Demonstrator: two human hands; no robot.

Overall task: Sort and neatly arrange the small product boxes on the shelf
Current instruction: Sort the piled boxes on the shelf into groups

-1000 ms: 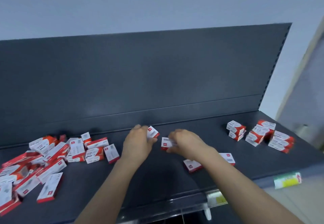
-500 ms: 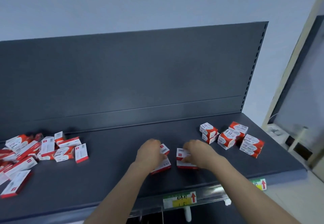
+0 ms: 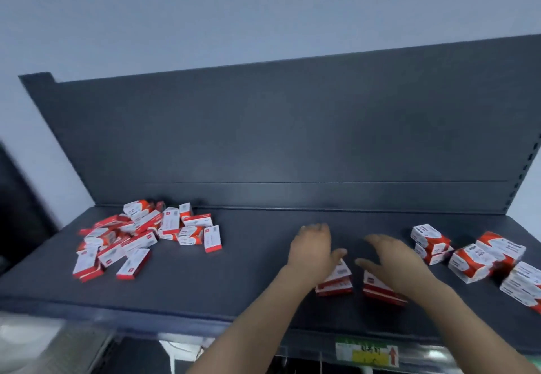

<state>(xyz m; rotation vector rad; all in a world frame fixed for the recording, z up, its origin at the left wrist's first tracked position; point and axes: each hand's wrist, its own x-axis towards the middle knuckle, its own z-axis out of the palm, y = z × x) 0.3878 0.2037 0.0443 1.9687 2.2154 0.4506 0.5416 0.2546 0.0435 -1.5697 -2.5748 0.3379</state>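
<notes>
**Two Stacks Begun at the Shelf Front**

Near the shelf's front edge, a left stack and a right stack of boxes sit side by side, likely grouped by kind. The left hand and right hand hover over them, fingers spread, gripping nothing. Farther back lie a jumbled heap to the left and a tidier group to the right.

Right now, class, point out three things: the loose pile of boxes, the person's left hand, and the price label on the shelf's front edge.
loose pile of boxes (image 3: 140,236), head view, a box near the pile's middle.
left hand (image 3: 311,249), head view, back of the hand.
price label (image 3: 367,356), head view, its yellow part.
</notes>
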